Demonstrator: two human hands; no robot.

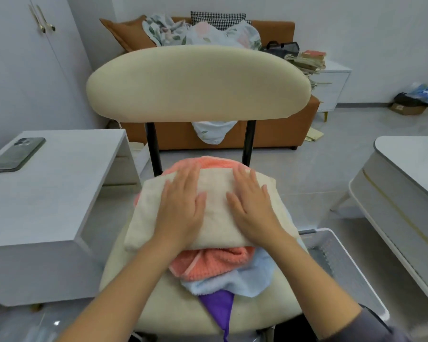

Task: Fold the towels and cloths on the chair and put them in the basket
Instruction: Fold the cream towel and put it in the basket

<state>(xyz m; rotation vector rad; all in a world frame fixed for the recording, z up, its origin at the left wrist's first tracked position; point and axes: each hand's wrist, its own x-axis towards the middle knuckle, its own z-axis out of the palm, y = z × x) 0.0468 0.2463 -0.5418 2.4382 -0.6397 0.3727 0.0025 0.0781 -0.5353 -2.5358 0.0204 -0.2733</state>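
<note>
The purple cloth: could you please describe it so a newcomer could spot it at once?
Start at the cream chair in the middle, its seat piled with towels. At the pile's near edge, the purple cloth pokes from under the light blue towel and hangs over the seat's front. It alone is dark and smooth.

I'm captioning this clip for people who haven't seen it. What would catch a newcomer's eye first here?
The left hand and right hand lie flat on a folded cream towel atop the pile on the chair seat. Beneath it show a coral towel, a light blue cloth and a purple cloth near the seat's front. The broad cream backrest fills the upper centre; a white basket stands right of the seat.
</note>
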